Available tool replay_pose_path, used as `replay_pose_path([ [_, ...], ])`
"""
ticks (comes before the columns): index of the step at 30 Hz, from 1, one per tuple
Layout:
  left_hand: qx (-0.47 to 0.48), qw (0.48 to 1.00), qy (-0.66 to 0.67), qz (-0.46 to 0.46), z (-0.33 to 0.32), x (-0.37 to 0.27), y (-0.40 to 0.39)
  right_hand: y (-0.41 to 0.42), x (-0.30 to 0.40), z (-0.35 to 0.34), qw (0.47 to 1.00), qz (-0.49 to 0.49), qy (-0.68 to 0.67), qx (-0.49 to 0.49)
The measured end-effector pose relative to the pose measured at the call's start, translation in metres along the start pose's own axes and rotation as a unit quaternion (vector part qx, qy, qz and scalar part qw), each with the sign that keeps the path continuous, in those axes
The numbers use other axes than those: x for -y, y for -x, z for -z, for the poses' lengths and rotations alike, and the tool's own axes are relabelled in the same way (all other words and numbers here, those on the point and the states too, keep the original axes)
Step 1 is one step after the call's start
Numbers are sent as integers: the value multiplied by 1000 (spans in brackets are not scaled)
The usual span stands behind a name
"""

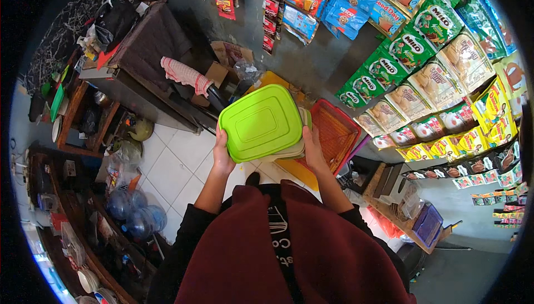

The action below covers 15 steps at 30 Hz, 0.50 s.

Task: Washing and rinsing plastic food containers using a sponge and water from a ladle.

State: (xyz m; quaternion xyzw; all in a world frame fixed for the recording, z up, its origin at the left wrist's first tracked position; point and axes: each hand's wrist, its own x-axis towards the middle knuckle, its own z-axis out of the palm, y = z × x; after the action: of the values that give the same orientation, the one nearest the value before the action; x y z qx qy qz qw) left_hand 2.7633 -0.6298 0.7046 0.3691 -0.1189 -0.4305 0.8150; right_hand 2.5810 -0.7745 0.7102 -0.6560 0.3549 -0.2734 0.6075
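Note:
A stack of plastic food containers is held out in front of my body, above the tiled floor. Its top is a lime-green rectangular lid (260, 122) with rounded corners and raised rectangular ridges. Pale translucent container edges (288, 150) show beneath it at the lower right. My left hand (223, 152) grips the left edge, thumb up on the rim. On the right edge, my right hand (312, 145) clasps the lid and the pale pieces under it. Most fingers are hidden below the stack.
A red plastic basket (336, 131) stands beyond my right hand, beside a yellow surface (288, 168). Sachet strips (388, 66) hang along the right wall. A checked cloth (183, 74) drapes over a dark handle at the left. Large blue water bottles (139, 218) rest on the floor.

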Motion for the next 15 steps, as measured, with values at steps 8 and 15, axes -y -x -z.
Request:
replay_pose_path([
  [8,-46,996,-75,-23,-9,2,2,8,14,0,996,18,89,21],
  [15,-98,991,-89,5,2,11,0,10,25,-3,987,22,162,6],
])
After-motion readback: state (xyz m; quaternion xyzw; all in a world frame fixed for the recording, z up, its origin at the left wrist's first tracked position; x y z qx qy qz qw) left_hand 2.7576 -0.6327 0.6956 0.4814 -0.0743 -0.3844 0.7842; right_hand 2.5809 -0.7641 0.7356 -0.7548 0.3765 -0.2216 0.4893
